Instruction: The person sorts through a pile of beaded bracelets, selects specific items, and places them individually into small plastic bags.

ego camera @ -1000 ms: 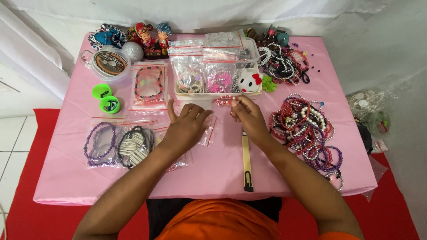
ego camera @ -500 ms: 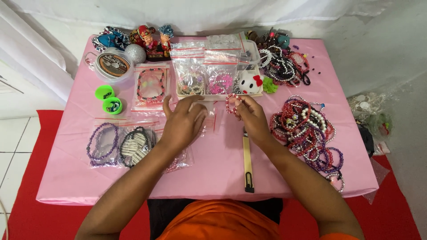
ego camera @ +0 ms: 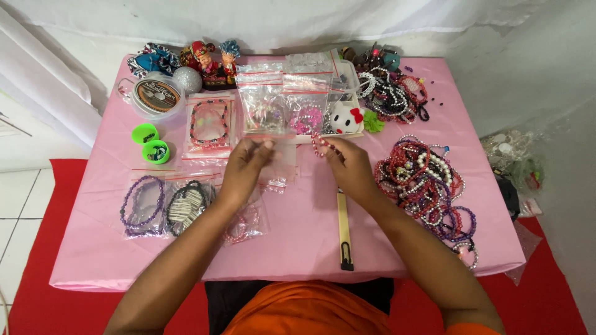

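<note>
My left hand (ego camera: pixel 243 167) pinches the top edge of a small clear plastic bag (ego camera: pixel 280 155) above the pink table (ego camera: pixel 298 242). My right hand (ego camera: pixel 347 166) holds a pink and red bead bracelet (ego camera: pixel 319 144) just right of the bag's mouth. Both hands hover in front of a white tray (ego camera: pixel 304 138) stuffed with upright clear bags of beads. More small clear bags (ego camera: pixel 273 185) lie under my left hand.
A heap of bead bracelets (ego camera: pixel 428 180) lies at the right, another (ego camera: pixel 394 96) at the back right. Bagged bracelets (ego camera: pixel 164 205) rest at the left, near green cord spools (ego camera: pixel 151 142) and a round container (ego camera: pixel 155 96). A long tool (ego camera: pixel 343 229) lies at the front.
My left hand has lifted a clear bag off the table and raised it toward the tray. My right hand has brought the bracelet up beside the bag's opening.
</note>
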